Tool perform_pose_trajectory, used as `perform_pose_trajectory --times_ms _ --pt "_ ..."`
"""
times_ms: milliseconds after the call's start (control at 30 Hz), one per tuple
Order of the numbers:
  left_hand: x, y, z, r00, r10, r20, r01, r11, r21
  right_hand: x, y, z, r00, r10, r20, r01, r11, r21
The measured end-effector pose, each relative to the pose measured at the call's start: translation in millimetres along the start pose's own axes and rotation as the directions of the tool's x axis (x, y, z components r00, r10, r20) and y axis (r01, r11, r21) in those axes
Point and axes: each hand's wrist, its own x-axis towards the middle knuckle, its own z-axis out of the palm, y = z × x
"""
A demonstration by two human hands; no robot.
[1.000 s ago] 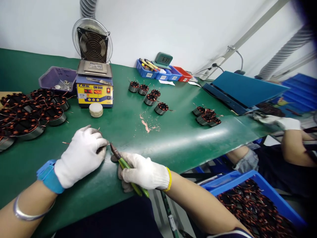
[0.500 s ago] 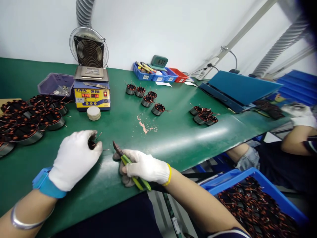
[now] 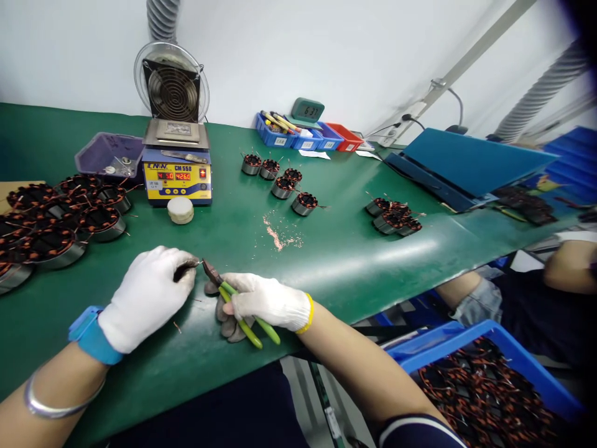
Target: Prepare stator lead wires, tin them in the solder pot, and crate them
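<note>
My left hand [image 3: 149, 295], in a white glove, is closed around a wound motor stator that its fingers almost wholly hide; a thin wire end sticks out past the fingertips. My right hand [image 3: 265, 305], in a white glove with grey fingers, grips green-handled cutting pliers [image 3: 228, 292]. Their dark jaws point up and left, right at that wire end; whether they touch it I cannot tell. A short wire scrap [image 3: 177, 327] lies on the green table below my left hand. Copper-coloured crumbs [image 3: 275, 236] are scattered beyond the pliers.
Left stand many stators [image 3: 51, 242], a purple bin [image 3: 107, 152], a solder pot [image 3: 177, 177] with a fan, and a round whitish tin [image 3: 180, 210]. More stators [image 3: 305, 203] stand mid-table and right [image 3: 392, 216]. A blue crate [image 3: 513, 336] of stators is lower right, near a co-worker's arm [image 3: 573, 264].
The pliers' jaws have moved up and left to the wire at my left fingertips. My left hand has turned, hiding the stator. A wire scrap now shows on the table.
</note>
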Motion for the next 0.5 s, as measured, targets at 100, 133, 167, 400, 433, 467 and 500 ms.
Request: perform_pose_trajectory --times_ms 100,133,167,400,433,467,500 --pt "0.6 0.3 0.1 1.000 0.001 0.000 -0.001 1.000 -0.012 -0.4 0.5 -0.8 1.000 -0.004 -0.013 0.004 1.000 -0.011" --pt "0.7 0.2 0.2 1.000 0.001 0.000 -0.001 1.000 -0.014 -0.6 0.7 -0.9 1.000 -0.009 -0.016 0.009 1.000 -0.010" --pt "0.8 0.1 0.3 1.000 0.002 0.000 -0.002 1.000 -0.017 -0.9 1.0 -0.9 1.000 -0.015 -0.017 0.015 1.000 -0.007" --pt "0.6 -1.8 1.4 1.000 0.004 0.014 -0.003 1.000 -0.031 -1.2 2.1 -2.2 1.000 -0.018 0.021 0.017 1.000 0.026" --pt "0.4 -1.9 1.4 1.000 0.004 0.016 -0.003 0.999 -0.032 -1.0 2.1 -2.5 0.999 -0.016 0.027 0.015 1.000 0.026" --pt "0.2 -2.0 1.2 1.000 0.004 0.018 -0.003 0.999 -0.032 -0.9 1.9 -2.8 0.999 -0.016 0.031 0.015 1.000 0.025" --pt "-0.1 -2.0 0.9 1.000 0.006 0.019 -0.005 0.999 -0.031 -0.9 1.9 -3.0 0.999 -0.014 0.031 0.014 1.000 0.018"
